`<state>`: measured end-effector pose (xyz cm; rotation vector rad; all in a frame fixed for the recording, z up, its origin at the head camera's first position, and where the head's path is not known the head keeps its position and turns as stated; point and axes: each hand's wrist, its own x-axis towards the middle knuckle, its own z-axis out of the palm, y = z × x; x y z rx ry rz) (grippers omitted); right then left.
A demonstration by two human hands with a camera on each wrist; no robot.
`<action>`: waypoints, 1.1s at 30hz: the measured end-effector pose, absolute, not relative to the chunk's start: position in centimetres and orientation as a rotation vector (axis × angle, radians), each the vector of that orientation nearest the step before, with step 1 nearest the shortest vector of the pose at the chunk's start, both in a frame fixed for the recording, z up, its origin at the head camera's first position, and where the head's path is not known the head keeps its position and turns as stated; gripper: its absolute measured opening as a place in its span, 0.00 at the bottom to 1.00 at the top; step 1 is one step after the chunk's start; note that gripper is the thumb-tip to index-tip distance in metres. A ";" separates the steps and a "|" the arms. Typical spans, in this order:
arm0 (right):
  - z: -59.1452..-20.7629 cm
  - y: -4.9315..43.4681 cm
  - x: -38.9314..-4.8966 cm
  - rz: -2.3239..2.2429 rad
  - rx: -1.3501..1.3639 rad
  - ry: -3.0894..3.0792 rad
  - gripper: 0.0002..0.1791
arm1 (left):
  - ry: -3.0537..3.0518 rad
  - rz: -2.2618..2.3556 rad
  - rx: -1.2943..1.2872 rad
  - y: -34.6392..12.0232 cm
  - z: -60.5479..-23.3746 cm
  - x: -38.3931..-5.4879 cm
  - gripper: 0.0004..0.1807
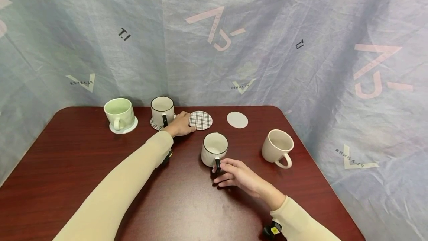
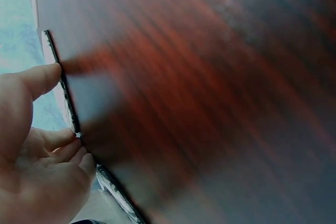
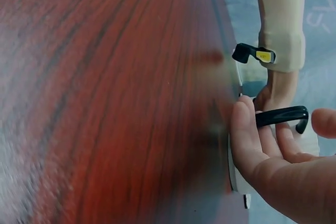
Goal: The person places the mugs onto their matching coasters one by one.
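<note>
My left hand [image 1: 180, 125] is at the left edge of a plaid round coaster [image 1: 201, 120], thumb and fingers spread apart. In the left wrist view, its thumb [image 2: 44, 78] and fingertips are right at the coaster's rim [image 2: 65, 98]. My right hand [image 1: 239, 176] is beside a white ribbed mug [image 1: 208, 155] with a dark rim, its fingers loosely bent around the black handle [image 1: 218, 166]. In the right wrist view, the thumb [image 3: 324, 123] stands apart from the handle [image 3: 283, 115], and fingers pass behind it.
A black-handled mug [image 1: 162, 110] stands on a patterned coaster close to my left wrist. Farther left, a green mug [image 1: 120, 112] is on a pale coaster [image 1: 132, 126]. A white coaster [image 1: 237, 120] lies back right, with a cream mug [image 1: 275, 148] near the table's [image 1: 180, 203] right edge.
</note>
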<state>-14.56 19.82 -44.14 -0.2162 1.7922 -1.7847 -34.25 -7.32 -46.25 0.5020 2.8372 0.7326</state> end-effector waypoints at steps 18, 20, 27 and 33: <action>-44.5 18.6 -14.5 -1.877 -0.178 1.733 0.17 | 2.826 0.720 0.479 -7.2 -46.7 -34.6 0.43; -44.5 18.5 -14.5 -1.892 -0.181 1.733 0.17 | 2.831 0.723 0.485 -7.2 -46.6 -34.5 0.43; -44.6 18.0 -14.4 -1.927 -0.172 1.748 0.15 | 2.828 0.736 0.491 -7.2 -46.4 -34.4 0.42; -44.6 17.9 -14.3 -1.945 -0.173 1.767 0.13 | 2.831 0.721 0.487 -7.2 -46.3 -34.4 0.43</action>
